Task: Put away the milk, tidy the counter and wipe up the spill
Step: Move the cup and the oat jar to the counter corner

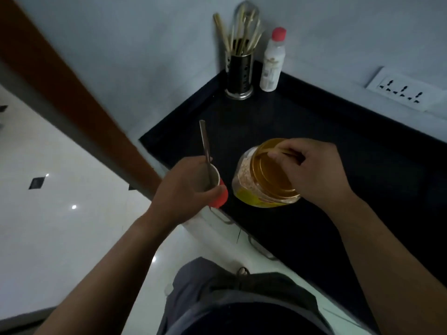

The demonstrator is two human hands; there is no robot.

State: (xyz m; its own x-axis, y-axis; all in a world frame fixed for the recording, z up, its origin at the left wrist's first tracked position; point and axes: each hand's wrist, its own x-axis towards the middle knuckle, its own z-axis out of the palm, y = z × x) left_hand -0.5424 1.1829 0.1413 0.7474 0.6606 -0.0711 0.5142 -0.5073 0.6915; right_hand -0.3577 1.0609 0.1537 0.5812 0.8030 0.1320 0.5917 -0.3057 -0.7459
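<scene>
Head view: at 9 o'clock of the centre the left hand (183,187) is seen curled round a red cup (219,199) with a white inside, the thumb (215,191) pressed against its near side. A metal spoon (205,143) is stood in the cup, its handle leaning up towards 12 o'clock past the fingers. The cup is held over the near left corner of the black counter (314,117).

At 3 o'clock of the cup, just beside it but apart, a clear jar (244,180) of pale grainy stuff with a yellow label is seen. Its amber lid (268,175) is gripped from above by the right hand (316,172), the fingers (285,152) bent over the far rim of the lid. The jar is tilted, with its lid turned towards the camera; whether its base is set on the counter cannot be told.

In the far corner of the counter, at 12 o'clock, a perforated metal holder (239,73) is stood, filled with a whisk (246,22) and pale sticks. A white bottle (271,66) with a red cap is placed just beside it at 3 o'clock. A white wall socket (404,91) is mounted at 2 o'clock. Metal drawer handles (225,220) are seen under the counter's front edge, and a glossy white floor (60,153) is spread at 9 o'clock.
</scene>
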